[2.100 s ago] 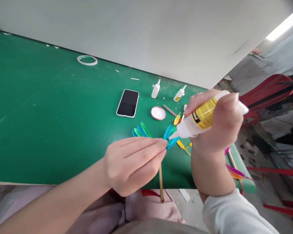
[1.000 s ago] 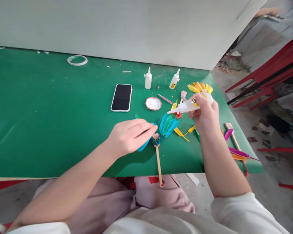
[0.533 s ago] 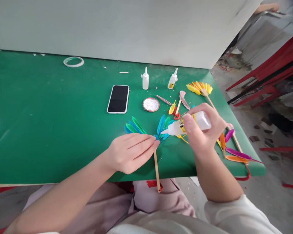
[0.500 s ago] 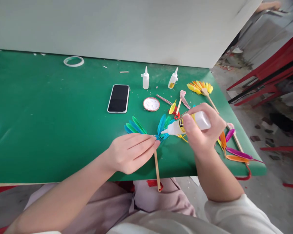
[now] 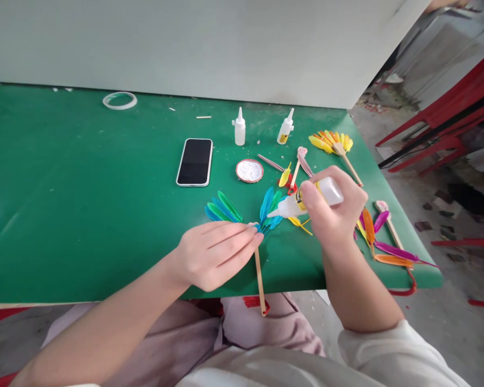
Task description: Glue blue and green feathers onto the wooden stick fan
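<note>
My left hand pinches a small blue-and-green feather fan near the base of its feathers. The fan's wooden handle points down past the table's front edge, and my fingers cover part of the fan's middle. Wrapped around a white glue bottle with a yellow label, my right hand tilts it so the nozzle points down-left. That nozzle tip is close to the feather bases on the fan's right half; whether it touches them I cannot tell.
Behind are a phone, a round lid, two upright small bottles and a tape ring. A yellow feather fan, loose orange and purple feathers and a wooden stick lie at the right. A pale panel borders the table's back.
The glue bottle and my right hand have shifted slightly left and up. My left hand keeps its pinch on the fan. The whole view has moved a little.
</note>
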Tool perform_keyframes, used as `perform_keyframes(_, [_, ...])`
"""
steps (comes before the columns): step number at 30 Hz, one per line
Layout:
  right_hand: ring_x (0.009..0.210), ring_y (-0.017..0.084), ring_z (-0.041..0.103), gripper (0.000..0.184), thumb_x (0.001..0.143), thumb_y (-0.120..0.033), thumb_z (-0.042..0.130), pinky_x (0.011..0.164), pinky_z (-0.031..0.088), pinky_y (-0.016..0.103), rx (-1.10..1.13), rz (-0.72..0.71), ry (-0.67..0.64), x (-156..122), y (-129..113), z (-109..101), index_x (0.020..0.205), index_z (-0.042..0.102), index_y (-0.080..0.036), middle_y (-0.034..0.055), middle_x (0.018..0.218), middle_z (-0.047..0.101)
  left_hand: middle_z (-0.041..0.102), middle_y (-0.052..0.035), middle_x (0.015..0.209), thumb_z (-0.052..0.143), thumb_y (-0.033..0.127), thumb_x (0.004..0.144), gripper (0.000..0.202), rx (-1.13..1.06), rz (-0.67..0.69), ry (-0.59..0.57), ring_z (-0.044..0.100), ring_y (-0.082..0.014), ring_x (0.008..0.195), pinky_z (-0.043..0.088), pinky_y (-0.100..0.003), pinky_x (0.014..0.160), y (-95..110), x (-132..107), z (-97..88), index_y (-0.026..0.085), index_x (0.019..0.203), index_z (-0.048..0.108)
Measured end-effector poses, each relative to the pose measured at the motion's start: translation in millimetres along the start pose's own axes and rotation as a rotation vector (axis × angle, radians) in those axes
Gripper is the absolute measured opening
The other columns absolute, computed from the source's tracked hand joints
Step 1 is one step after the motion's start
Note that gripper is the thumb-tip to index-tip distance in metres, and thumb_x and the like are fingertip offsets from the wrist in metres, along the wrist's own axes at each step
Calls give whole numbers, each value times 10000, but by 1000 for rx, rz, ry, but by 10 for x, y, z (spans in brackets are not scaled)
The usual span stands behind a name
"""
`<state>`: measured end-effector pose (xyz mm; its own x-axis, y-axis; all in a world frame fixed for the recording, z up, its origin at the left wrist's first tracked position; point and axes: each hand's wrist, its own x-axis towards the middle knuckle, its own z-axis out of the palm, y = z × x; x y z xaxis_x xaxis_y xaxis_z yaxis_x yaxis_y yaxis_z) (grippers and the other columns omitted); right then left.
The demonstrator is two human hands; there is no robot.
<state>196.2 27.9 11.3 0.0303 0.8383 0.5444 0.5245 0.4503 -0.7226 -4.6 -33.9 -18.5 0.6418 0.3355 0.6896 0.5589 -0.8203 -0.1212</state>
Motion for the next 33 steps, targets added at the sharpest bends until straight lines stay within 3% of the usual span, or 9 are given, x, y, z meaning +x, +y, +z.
perform_keyframes(4, [503,115,445,307,733,-424,585,503,401,275,-81,59,98,133,219,-4,554,451,-214,-40,487,394,675,0,938,590,114,773,214,-27,-54,42,623,-128,917,553,-233,810,34,21,-71,205,964,624])
perform_keyframes(8, [502,121,451,345,741,-471,566,495,391,273,32,109,147,203,365,-4,545,444,-214,-42,477,367,678,19,897,617,92,747,236,-66,-114,58,638,-118,861,570,-218,777,56,72,-151,218,947,624])
perform_keyframes(13, [401,101,407,364,756,-550,493,401,352,254,294,207,10,178,440,48,605,481,-219,-46,464,383,682,6,858,635,82,726,240,-64,-148,89,648,-126,820,577,-204,750,63,98,-190,197,937,631])
perform_keyframes(18, [388,86,400,387,737,-587,483,355,330,233,395,245,-165,119,410,86,621,487,-218,-37,498,426,685,17,857,609,96,752,279,-93,-213,113,651,-131,811,580,-210,712,55,72,-158,230,997,614])
perform_keyframes(24, [431,114,464,466,785,-640,256,412,429,272,471,348,-188,181,407,48,772,513,-251,-9,584,489,681,-16,875,572,84,773,227,-155,-240,139,638,-131,818,554,-235,711,13,24,-33,202,959,625])
perform_keyframes(27, [745,157,606,453,801,-604,244,630,522,328,576,357,-162,221,490,-26,986,500,-279,26,904,601,680,-17,848,543,114,802,183,-238,-396,102,632,-117,779,531,-236,714,-48,-8,101,198,944,623])
perform_keyframes(29, [976,178,580,409,796,-558,332,768,511,363,595,359,-165,205,579,-67,1077,470,-294,28,1098,576,677,-10,811,582,171,788,138,-294,-619,94,630,-110,735,524,-223,694,-126,-16,177,184,922,614])
perform_keyframes(31, [1064,199,548,397,762,-498,459,819,496,385,576,375,-177,151,686,-93,1101,468,-292,30,1149,567,673,-13,796,615,247,766,144,-388,-848,59,630,-113,694,521,-206,629,-237,-1,217,171,889,611])
perform_keyframes(33, [1064,218,554,398,709,-425,579,835,490,392,528,389,-198,70,800,-112,1065,500,-266,39,1109,598,672,-16,764,601,318,772,179,-497,-991,-16,620,-111,624,507,-202,561,-368,34,224,169,866,626])
